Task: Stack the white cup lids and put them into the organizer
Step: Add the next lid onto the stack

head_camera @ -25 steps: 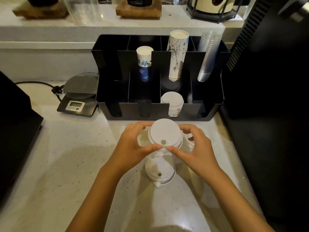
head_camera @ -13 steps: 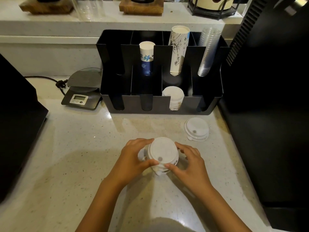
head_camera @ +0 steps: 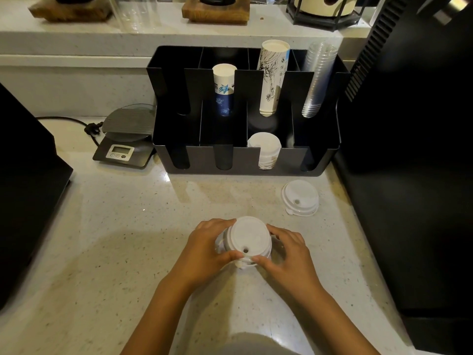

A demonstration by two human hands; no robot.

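Note:
A stack of white cup lids (head_camera: 249, 238) rests on the counter near me, with a small hole in the top lid. My left hand (head_camera: 207, 249) grips its left side and my right hand (head_camera: 285, 254) its right side, thumbs meeting at the front. Another white lid (head_camera: 300, 197) lies alone on the counter to the right. The black organizer (head_camera: 245, 160) stands behind, with a stack of white lids (head_camera: 265, 147) in its third front slot.
The organizer's rear slots hold blue-printed paper cups (head_camera: 224, 88), tall white paper cups (head_camera: 272, 78) and clear plastic cups (head_camera: 317, 80). A digital scale (head_camera: 126, 139) sits left of it. Black machines flank the counter at left (head_camera: 28, 180) and right (head_camera: 409, 175).
My hands carried the held lids down and toward me onto the lid that lay on the counter, making one stack. The lone lid at right came into view.

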